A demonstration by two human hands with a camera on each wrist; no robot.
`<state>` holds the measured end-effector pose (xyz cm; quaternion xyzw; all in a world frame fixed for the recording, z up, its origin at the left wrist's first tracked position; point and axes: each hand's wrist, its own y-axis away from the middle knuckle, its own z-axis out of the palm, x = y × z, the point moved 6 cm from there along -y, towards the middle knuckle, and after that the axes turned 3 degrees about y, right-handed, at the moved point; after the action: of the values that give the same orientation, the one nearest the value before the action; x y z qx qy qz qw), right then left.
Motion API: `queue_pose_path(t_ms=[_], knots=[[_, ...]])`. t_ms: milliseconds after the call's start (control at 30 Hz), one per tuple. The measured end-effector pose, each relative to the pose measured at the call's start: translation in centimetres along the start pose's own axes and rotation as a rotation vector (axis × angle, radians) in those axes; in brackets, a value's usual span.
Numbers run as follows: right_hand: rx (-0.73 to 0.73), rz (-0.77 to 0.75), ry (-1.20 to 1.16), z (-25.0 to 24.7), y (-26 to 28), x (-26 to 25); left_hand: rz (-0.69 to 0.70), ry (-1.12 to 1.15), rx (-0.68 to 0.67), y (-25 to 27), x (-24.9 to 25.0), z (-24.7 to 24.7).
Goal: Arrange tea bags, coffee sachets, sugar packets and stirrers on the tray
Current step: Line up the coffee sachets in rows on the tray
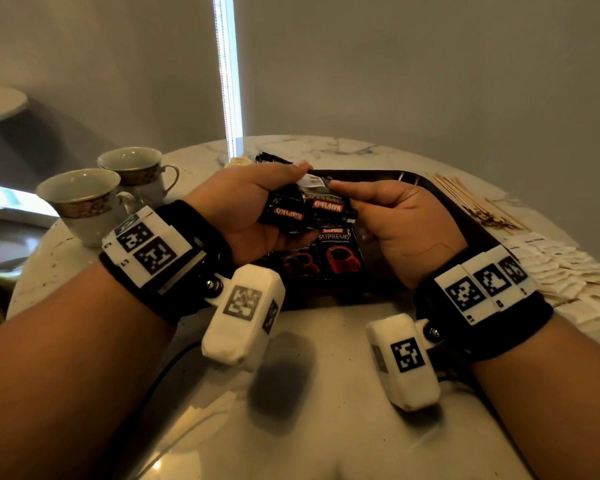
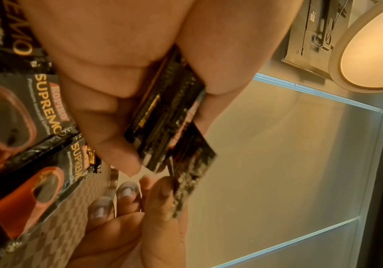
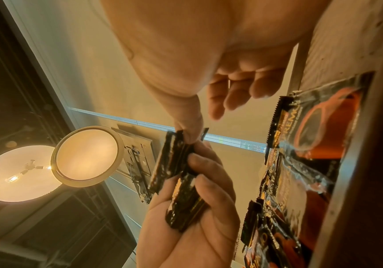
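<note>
"KOPIKO" coffee sachets gripped in left hand, right hand fingers pinching 1.

Head view: we look forward and down from above at the marble table, both forearms reaching away from us.
Left wrist view: we sit very close under the left hand, facing up along its fingers to the ceiling lamp.
Right wrist view: equally close, tilted upward.
Shared: all three show the held coffee sachets.
</note>
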<state>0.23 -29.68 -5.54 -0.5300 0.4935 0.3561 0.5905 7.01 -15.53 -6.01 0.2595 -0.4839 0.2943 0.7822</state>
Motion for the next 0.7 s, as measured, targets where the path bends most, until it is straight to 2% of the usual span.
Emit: queue_pose_path(t_ms=[100,233,300,467,567,700], knots=[[0.041,-0.01,-0.033,-0.1,0.2,-0.3,0.001,-0.016,0.023,0.0,0.1,-0.1],[0.238,-0.056,0.074,-2.0,-0.6,0.1,0.019,0.022,0.098,0.1,1.0,-1.0],[0.266,-0.039,0.132,-2.4,-1.0,0.5,0.026,0.067,0.12,0.2,1.8,-1.8],[0.114,0.116,0.197,-1.0,-1.0,1.9,0.054,0.12,0.168,0.4,3.5,-3.7],[0.054,0.201,0.277,-0.2,-0.8,2.2,0.118,0.15,0.212,0.6,4.3,-4.7],[-0.027,0.223,0.378,0.7,-0.4,2.0,0.165,0.159,0.25,0.8,4.7,-5.4]])
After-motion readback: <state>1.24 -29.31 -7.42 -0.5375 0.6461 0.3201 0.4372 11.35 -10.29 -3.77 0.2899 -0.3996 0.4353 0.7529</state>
